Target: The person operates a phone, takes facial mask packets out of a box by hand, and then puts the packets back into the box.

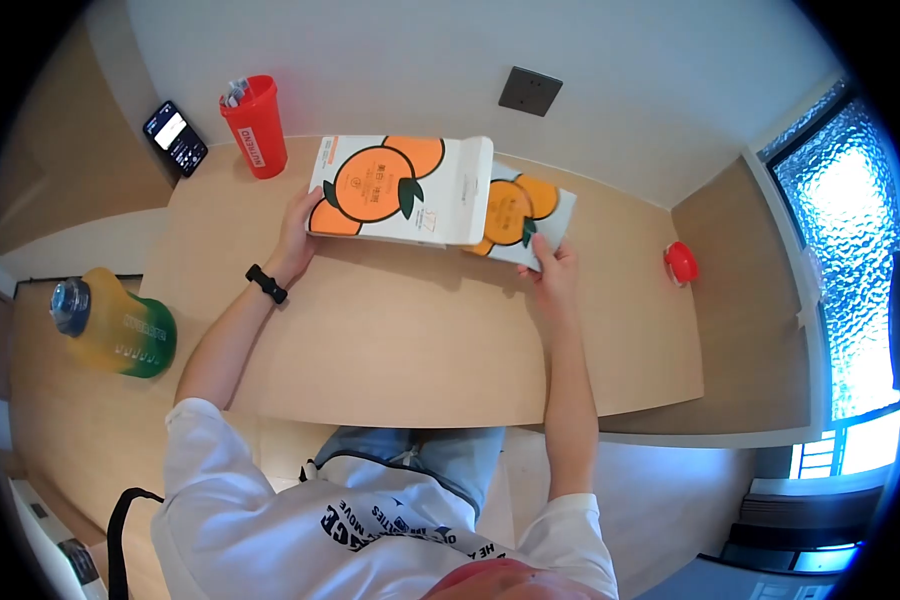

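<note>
My left hand [297,232] grips the left end of a white cardboard box [395,190] printed with large oranges and green leaves. The box's right end is open, its flap standing out. At that end is a flat packet [540,205] with the same orange print, its left part hidden by the box. My right hand [553,263] pinches the packet's lower right edge, thumb on top. Whether the packet is still partly inside the box or just behind it, I cannot tell for sure. Both are held over the wooden desk [410,340].
A red cup [260,130] holding some small packets and a leaning phone [176,140] are at the back left. A large yellow-green bottle [120,325] stands left of the desk. A red round lid [681,262] lies at the right. A wall socket [530,91] is behind.
</note>
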Demonstrator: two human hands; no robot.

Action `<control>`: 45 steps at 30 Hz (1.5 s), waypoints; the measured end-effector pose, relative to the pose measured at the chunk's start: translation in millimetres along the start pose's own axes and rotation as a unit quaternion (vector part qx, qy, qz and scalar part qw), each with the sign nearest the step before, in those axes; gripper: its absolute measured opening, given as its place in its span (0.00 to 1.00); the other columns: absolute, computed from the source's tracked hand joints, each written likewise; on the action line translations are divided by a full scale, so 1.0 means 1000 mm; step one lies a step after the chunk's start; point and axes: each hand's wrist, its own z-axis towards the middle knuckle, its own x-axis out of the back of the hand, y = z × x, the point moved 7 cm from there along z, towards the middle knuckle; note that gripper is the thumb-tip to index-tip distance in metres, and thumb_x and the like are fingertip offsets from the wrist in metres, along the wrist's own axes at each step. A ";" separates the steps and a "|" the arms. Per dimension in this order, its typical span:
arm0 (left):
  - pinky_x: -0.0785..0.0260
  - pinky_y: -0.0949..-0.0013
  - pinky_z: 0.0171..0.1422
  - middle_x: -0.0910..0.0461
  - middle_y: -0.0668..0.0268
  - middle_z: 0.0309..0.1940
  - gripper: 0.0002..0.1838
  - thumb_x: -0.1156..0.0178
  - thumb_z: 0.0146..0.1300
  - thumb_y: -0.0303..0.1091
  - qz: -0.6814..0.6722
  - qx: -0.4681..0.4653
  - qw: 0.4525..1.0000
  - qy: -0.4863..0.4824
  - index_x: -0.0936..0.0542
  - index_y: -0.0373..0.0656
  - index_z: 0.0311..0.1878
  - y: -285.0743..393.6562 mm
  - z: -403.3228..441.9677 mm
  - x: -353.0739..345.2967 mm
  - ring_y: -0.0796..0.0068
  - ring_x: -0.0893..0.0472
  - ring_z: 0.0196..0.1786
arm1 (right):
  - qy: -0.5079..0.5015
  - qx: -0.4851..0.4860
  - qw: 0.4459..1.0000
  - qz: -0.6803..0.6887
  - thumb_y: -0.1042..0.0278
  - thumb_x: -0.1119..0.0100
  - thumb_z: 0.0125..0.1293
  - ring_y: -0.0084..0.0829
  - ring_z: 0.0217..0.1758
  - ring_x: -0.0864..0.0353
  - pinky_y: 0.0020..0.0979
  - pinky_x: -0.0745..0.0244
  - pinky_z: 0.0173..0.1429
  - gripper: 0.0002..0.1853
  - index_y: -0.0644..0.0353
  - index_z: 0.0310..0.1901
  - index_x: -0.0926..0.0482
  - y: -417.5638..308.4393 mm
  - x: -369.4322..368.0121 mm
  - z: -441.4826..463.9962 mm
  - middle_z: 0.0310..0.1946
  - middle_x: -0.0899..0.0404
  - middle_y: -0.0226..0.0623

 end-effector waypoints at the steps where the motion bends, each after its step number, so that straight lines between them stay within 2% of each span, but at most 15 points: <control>1: 0.35 0.66 0.70 0.25 0.61 0.64 0.28 0.50 0.75 0.45 -0.012 0.001 1.000 0.010 0.33 0.35 0.69 0.000 -0.002 0.000 0.74 0.26 0.65 | 0.027 -0.025 0.999 -0.040 0.70 0.45 0.74 0.25 0.28 0.19 0.24 0.23 0.27 0.07 0.65 0.46 0.23 0.000 -0.008 -0.005 0.33 0.17 0.35; 5: 0.36 0.65 0.71 0.28 0.56 0.65 0.30 0.52 0.76 0.47 0.087 -0.042 0.993 -0.066 0.36 0.34 0.71 -0.006 -0.005 -0.010 0.71 0.28 0.67 | -0.048 -0.046 0.998 -0.020 0.65 0.49 0.77 0.23 0.31 0.19 0.26 0.22 0.30 0.13 0.65 0.55 0.27 0.018 -0.034 -0.014 0.37 0.18 0.33; 8: 0.37 0.65 0.72 0.32 0.53 0.69 0.30 0.55 0.77 0.49 0.356 -0.155 0.917 -0.095 0.37 0.36 0.72 -0.008 -0.013 -0.022 0.68 0.30 0.69 | -0.100 -0.031 0.992 -0.073 0.61 0.52 0.79 0.20 0.34 0.21 0.26 0.22 0.32 0.18 0.63 0.61 0.31 0.037 -0.053 -0.023 0.41 0.20 0.31; 12: 0.40 0.65 0.72 0.32 0.56 0.66 0.23 0.49 0.76 0.43 0.238 -0.131 0.949 -0.159 0.31 0.38 0.66 0.015 -0.003 0.013 0.67 0.32 0.70 | -0.162 -0.009 0.977 -0.136 0.59 0.48 0.77 0.17 0.35 0.26 0.23 0.28 0.35 0.18 0.64 0.59 0.28 0.040 -0.063 -0.024 0.38 0.21 0.28; 14: 0.37 0.64 0.68 0.29 0.57 0.58 0.20 0.42 0.71 0.38 0.320 -0.257 0.903 0.129 0.29 0.38 0.60 0.078 0.004 0.058 0.66 0.29 0.64 | -0.165 0.018 0.960 -0.226 0.61 0.45 0.75 0.17 0.34 0.27 0.23 0.30 0.35 0.17 0.66 0.55 0.25 0.037 -0.064 -0.021 0.35 0.21 0.28; 16: 0.35 0.64 0.64 0.31 0.56 0.54 0.21 0.38 0.66 0.37 0.408 -0.304 0.747 0.427 0.28 0.39 0.58 0.126 -0.010 0.119 0.63 0.28 0.58 | -0.148 -0.023 0.970 -0.192 0.61 0.42 0.73 0.16 0.33 0.28 0.23 0.31 0.35 0.16 0.67 0.50 0.22 0.033 -0.071 -0.026 0.32 0.21 0.27; 19: 0.37 0.57 0.66 0.36 0.52 0.57 0.26 0.37 0.62 0.38 0.446 -0.257 0.678 0.524 0.28 0.50 0.63 0.129 0.001 0.205 0.52 0.34 0.62 | -0.152 -0.030 0.972 -0.179 0.61 0.40 0.72 0.17 0.32 0.28 0.23 0.31 0.35 0.15 0.68 0.46 0.21 0.036 -0.072 -0.024 0.31 0.22 0.27; 21: 0.38 0.52 0.68 0.39 0.49 0.62 0.28 0.38 0.61 0.39 0.571 -0.169 0.610 0.523 0.29 0.59 0.67 0.128 0.011 0.233 0.46 0.39 0.66 | -0.155 -0.025 0.971 -0.181 0.61 0.39 0.72 0.16 0.31 0.28 0.23 0.31 0.35 0.16 0.69 0.45 0.20 0.033 -0.075 -0.025 0.31 0.22 0.27; 24: 0.41 0.45 0.70 0.44 0.47 0.68 0.32 0.38 0.62 0.42 0.728 -0.195 0.489 0.440 0.32 0.70 0.70 0.131 0.036 0.243 0.40 0.42 0.68 | -0.160 -0.052 0.967 -0.192 0.61 0.39 0.71 0.16 0.32 0.28 0.23 0.31 0.35 0.16 0.69 0.46 0.20 0.029 -0.074 -0.025 0.32 0.21 0.28; 28: 0.43 0.40 0.71 0.47 0.44 0.70 0.41 0.38 0.61 0.48 0.735 -0.097 0.486 0.462 0.44 0.77 0.76 0.128 0.054 0.265 0.35 0.42 0.67 | -0.160 -0.026 0.976 -0.146 0.60 0.39 0.71 0.16 0.30 0.29 0.22 0.32 0.33 0.16 0.69 0.45 0.20 0.039 -0.072 -0.020 0.31 0.22 0.27; 29: 0.42 0.36 0.70 0.47 0.41 0.69 0.47 0.37 0.60 0.52 0.714 -0.115 0.496 0.481 0.53 0.77 0.79 0.131 0.051 0.266 0.32 0.42 0.67 | -0.162 -0.030 0.973 -0.164 0.61 0.39 0.71 0.15 0.30 0.29 0.22 0.33 0.33 0.16 0.69 0.45 0.20 0.036 -0.071 -0.020 0.30 0.22 0.27; 32: 0.40 0.35 0.68 0.47 0.39 0.69 0.51 0.36 0.59 0.54 0.676 -0.159 0.519 0.498 0.57 0.75 0.79 0.138 0.043 0.258 0.30 0.40 0.66 | -0.158 -0.036 0.972 -0.173 0.61 0.39 0.71 0.15 0.29 0.29 0.21 0.34 0.32 0.15 0.69 0.44 0.20 0.040 -0.070 -0.022 0.28 0.22 0.26; 36: 0.37 0.40 0.67 0.46 0.40 0.69 0.52 0.34 0.57 0.52 0.666 -0.213 0.531 0.478 0.56 0.67 0.79 0.144 0.035 0.249 0.34 0.36 0.66 | -0.149 -0.052 0.976 -0.147 0.61 0.39 0.71 0.15 0.28 0.30 0.22 0.34 0.31 0.15 0.68 0.43 0.20 0.044 -0.071 -0.022 0.26 0.23 0.25; 40: 0.36 0.44 0.69 0.38 0.39 0.65 0.50 0.34 0.56 0.50 0.573 -0.135 0.621 0.517 0.51 0.55 0.78 0.144 0.027 0.257 0.34 0.30 0.64 | -0.165 -0.049 0.972 -0.159 0.64 0.42 0.73 0.14 0.30 0.30 0.22 0.34 0.33 0.13 0.68 0.45 0.20 0.038 -0.072 -0.022 0.29 0.23 0.26; 45: 0.35 0.50 0.70 0.29 0.39 0.62 0.49 0.35 0.56 0.51 0.593 -0.105 0.600 0.526 0.47 0.43 0.76 0.144 0.038 0.278 0.40 0.28 0.65 | -0.197 -0.154 0.968 -0.036 0.71 0.46 0.74 0.15 0.35 0.29 0.22 0.31 0.37 0.10 0.68 0.49 0.21 0.043 -0.063 -0.024 0.34 0.23 0.27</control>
